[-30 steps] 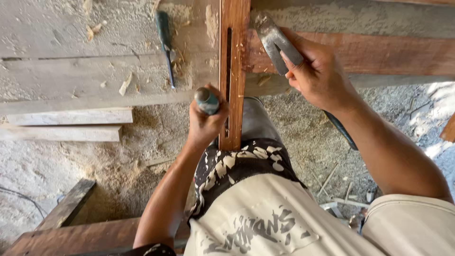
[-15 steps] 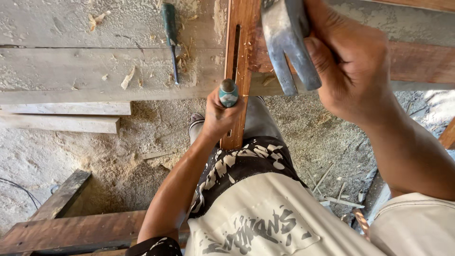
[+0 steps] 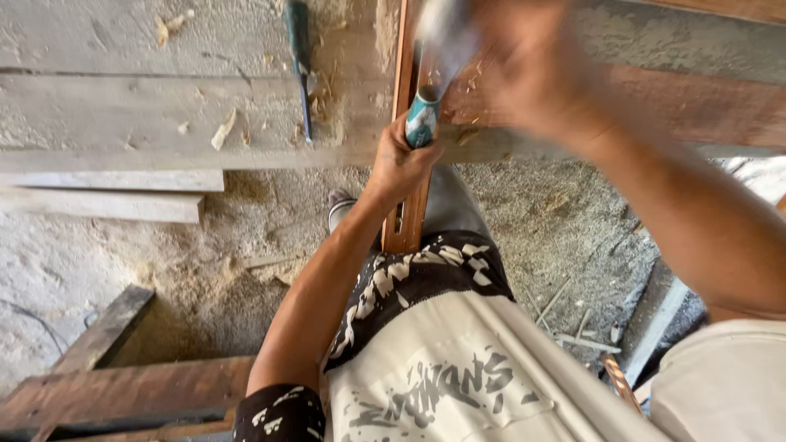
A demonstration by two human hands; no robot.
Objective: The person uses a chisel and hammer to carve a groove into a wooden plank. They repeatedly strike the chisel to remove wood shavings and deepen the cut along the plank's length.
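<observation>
Ground: the sandy ground (image 3: 205,254) was strewn with sawdust and wood chips, with thin offcuts lying at the right.
Grey planks: broad grey planks (image 3: 123,115) ran across the upper left, with a narrower pale board just below them.
Reddish beam: a reddish-brown beam (image 3: 704,106) crossed the upper right, passing behind the upright strip.
Dark boards: dark boards (image 3: 123,393) lay at the lower left corner.
Person: the person wore a pale shirt with dark lettering and black-and-white patterned shorts, seen from above.
Wooden strip: a narrow reddish wooden strip (image 3: 403,221) with a long slot cut in it ran from the top edge down to the person's lap, resting across the grey planks.
Right hand: the right hand (image 3: 532,74) was raised above the strip and heavily blurred; it was clenched around a hammer.
Hammer: the hammer (image 3: 446,33) showed only as a pale grey blur just above the chisel's top end.
Left hand: the left hand (image 3: 401,160) was wrapped tightly around the chisel, knuckles against the strip.
Chisel: the teal-handled chisel (image 3: 422,119) stood against the slotted strip, its blade hidden by the fist.
Spare tool: a second green-handled tool (image 3: 300,65) lay on the grey planks, well apart from both hands.
</observation>
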